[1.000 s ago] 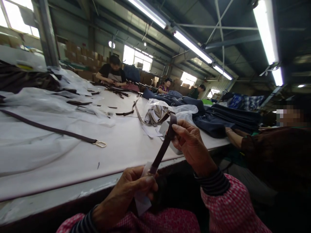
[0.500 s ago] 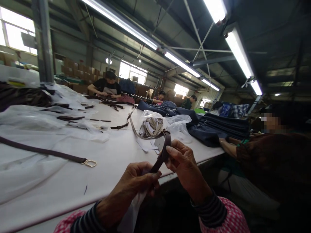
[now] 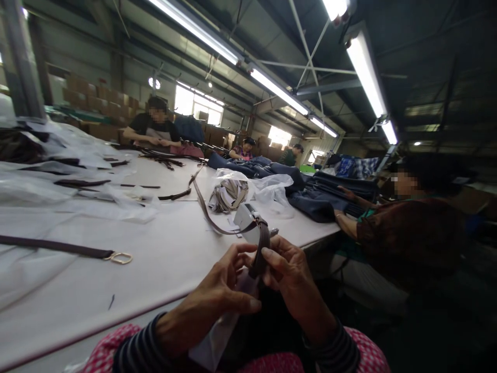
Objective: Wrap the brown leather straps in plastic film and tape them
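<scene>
A dark brown strap (image 3: 263, 246) bends up between my hands, its long tail curving back over the table. My right hand (image 3: 293, 277) is closed on it, thumb pressed on the near face. My left hand (image 3: 219, 290) is curled round a translucent white plastic sheet (image 3: 217, 336) that hangs below it. Its fingertips are close to the strap's lower end, and its thumb stands lower, apart from the strap. Just behind the strap is a grey-white object (image 3: 245, 215), partly hidden. Whether the sheet wraps the strap's end I cannot tell.
Another strap with a gold ring (image 3: 121, 258) lies at left. Beyond are a bagged roll of pale strips (image 3: 229, 195), plastic film (image 3: 70, 197) and dark blue goods (image 3: 330, 194). A co-worker (image 3: 407, 233) at right touches the blue goods; other people work farther back.
The view has turned right, so the table things sit farther left. My left thumb has dropped away from the strap and its fingers have moved up beside it. My right hand keeps hold.
</scene>
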A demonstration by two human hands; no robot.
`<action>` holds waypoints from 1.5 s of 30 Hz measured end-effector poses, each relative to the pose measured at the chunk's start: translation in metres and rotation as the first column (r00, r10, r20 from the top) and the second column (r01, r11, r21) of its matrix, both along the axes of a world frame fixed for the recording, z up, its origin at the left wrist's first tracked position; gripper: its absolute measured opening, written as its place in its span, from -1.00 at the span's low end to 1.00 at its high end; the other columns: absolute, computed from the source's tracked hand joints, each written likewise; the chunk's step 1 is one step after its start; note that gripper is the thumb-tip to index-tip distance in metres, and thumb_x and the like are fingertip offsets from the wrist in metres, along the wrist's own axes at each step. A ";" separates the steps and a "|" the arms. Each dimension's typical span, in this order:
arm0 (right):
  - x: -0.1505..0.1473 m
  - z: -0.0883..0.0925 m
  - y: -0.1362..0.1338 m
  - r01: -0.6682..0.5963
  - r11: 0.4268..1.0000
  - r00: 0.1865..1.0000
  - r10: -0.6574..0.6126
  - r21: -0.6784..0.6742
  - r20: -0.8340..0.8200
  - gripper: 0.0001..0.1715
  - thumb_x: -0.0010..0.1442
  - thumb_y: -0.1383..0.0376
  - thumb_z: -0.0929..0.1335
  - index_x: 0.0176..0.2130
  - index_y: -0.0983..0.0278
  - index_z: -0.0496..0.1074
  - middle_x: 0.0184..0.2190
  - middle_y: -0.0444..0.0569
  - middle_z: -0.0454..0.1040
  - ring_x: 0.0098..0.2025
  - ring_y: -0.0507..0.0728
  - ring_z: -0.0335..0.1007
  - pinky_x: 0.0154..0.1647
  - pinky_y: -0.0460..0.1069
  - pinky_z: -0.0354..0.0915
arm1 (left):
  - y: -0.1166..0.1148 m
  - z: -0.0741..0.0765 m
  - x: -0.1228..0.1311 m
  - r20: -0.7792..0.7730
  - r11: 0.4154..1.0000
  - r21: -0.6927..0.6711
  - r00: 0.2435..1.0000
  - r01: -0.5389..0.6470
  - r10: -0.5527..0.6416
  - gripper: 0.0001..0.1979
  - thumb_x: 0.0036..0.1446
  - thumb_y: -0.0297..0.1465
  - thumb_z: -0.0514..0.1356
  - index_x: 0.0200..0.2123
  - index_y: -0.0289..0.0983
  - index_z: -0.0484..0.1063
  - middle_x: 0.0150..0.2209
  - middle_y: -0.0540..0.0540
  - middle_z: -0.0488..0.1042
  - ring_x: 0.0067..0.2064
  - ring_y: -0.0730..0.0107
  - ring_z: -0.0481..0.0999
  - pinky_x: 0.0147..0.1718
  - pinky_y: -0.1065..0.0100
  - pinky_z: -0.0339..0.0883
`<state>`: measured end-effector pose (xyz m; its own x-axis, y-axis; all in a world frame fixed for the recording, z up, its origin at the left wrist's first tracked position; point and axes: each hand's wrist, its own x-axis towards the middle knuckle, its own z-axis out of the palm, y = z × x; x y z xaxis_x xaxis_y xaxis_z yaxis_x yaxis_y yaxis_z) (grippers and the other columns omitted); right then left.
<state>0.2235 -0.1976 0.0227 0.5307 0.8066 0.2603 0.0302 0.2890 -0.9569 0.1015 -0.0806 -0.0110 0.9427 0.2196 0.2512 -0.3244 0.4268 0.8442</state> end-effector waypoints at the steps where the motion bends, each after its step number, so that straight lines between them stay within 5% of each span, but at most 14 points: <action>1: 0.000 -0.004 -0.001 -0.010 1.000 1.000 0.010 0.011 -0.027 -0.74 0.24 0.17 0.47 -0.31 0.31 0.44 -0.56 -0.17 0.45 -0.66 -0.11 0.18 -0.66 -0.20 0.04 | 0.002 -0.003 -0.004 -0.001 0.999 -0.004 0.999 0.036 -0.036 -0.23 -0.20 -0.59 0.45 0.12 -0.17 0.33 -0.07 -0.09 0.49 -0.09 0.23 0.52 -0.17 0.32 0.37; 5: -0.005 -0.016 -0.001 -0.052 0.998 0.988 0.058 0.045 -0.144 -0.76 0.24 0.22 0.47 -0.33 0.30 0.42 -0.55 -0.20 0.39 -0.66 -0.12 0.18 -0.68 -0.21 0.06 | 0.012 -0.015 -0.017 -0.086 0.991 0.120 0.995 0.056 -0.045 -0.53 0.02 -0.51 0.39 0.02 -0.23 0.42 0.00 -0.14 0.49 -0.12 0.28 0.51 -0.17 0.33 0.35; 8: -0.011 -0.021 0.000 -0.086 0.996 0.974 0.092 0.039 -0.207 -0.77 0.24 0.22 0.47 -0.33 0.30 0.41 -0.54 -0.20 0.38 -0.67 -0.12 0.17 -0.69 -0.21 0.05 | 0.020 -0.027 -0.020 -0.168 0.947 0.305 0.985 0.098 -0.048 -0.73 0.19 -0.34 0.33 -0.08 -0.32 0.49 -0.20 -0.13 0.56 -0.22 0.29 0.52 -0.23 0.35 0.34; 11: -0.013 -0.022 0.001 -0.097 0.995 0.968 0.103 0.039 -0.228 -0.75 0.23 0.22 0.48 -0.34 0.30 0.40 -0.53 -0.19 0.38 -0.66 -0.12 0.15 -0.68 -0.20 0.04 | 0.025 -0.036 -0.022 -0.270 0.901 0.369 0.954 0.229 -0.132 -0.61 0.29 -0.10 0.22 -0.22 -0.36 0.51 -0.46 -0.08 0.52 -0.46 0.39 0.45 -0.44 0.40 0.26; 17: -0.010 -0.019 0.003 -0.055 0.997 0.957 0.069 0.059 -0.282 -0.79 0.19 0.30 0.50 -0.33 0.28 0.40 -0.49 -0.21 0.36 -0.56 -0.11 0.15 -0.59 -0.22 0.07 | 0.020 -0.038 -0.025 -0.272 0.936 0.271 0.951 0.224 -0.149 -0.57 0.14 -0.09 0.34 -0.50 -0.33 0.40 -0.64 0.06 0.29 -0.63 0.59 0.17 -0.63 0.49 -0.01; 22: -0.010 -0.022 0.010 -0.094 0.994 0.976 0.104 0.059 -0.193 -0.83 0.24 0.28 0.47 -0.31 0.30 0.44 -0.49 -0.19 0.37 -0.60 -0.14 0.00 -0.62 -0.20 -0.07 | 0.015 -0.047 -0.021 -0.273 0.968 0.077 0.939 0.239 -0.210 -0.63 -0.02 -0.23 0.44 -0.56 -0.31 0.37 -0.69 0.07 0.31 -0.68 0.60 0.16 -0.68 0.50 0.00; 28: -0.013 -0.031 0.013 -0.107 0.994 0.975 0.103 -0.010 -0.195 -0.82 0.22 0.25 0.49 -0.29 0.29 0.46 -0.47 -0.17 0.33 -0.56 -0.11 0.02 -0.61 -0.18 -0.09 | 0.017 -0.049 -0.020 -0.253 0.968 0.211 0.964 0.135 -0.080 -0.65 0.04 -0.18 0.44 -0.31 -0.33 0.49 -0.66 0.11 0.31 -0.66 0.60 0.15 -0.68 0.51 -0.03; 34: -0.013 -0.032 0.016 -0.119 0.992 0.966 0.109 -0.028 -0.235 -0.80 0.18 0.24 0.51 -0.29 0.30 0.49 -0.44 -0.17 0.34 -0.54 -0.10 -0.01 -0.60 -0.18 -0.08 | 0.018 -0.045 -0.026 -0.243 0.910 0.411 0.969 0.057 0.049 -0.58 0.13 -0.06 0.37 -0.34 -0.35 0.49 -0.62 0.12 0.24 -0.59 0.60 0.11 -0.63 0.50 -0.07; 45: -0.019 -0.039 0.021 -0.115 0.993 0.978 0.109 -0.026 -0.180 -0.81 0.24 0.23 0.47 -0.30 0.29 0.45 -0.52 -0.24 0.26 -0.61 -0.12 -0.01 -0.61 -0.14 -0.13 | 0.017 -0.051 -0.032 -0.231 0.891 0.454 0.969 0.024 0.092 -0.54 0.11 -0.02 0.37 -0.29 -0.35 0.50 -0.59 0.11 0.22 -0.55 0.55 0.11 -0.60 0.46 -0.03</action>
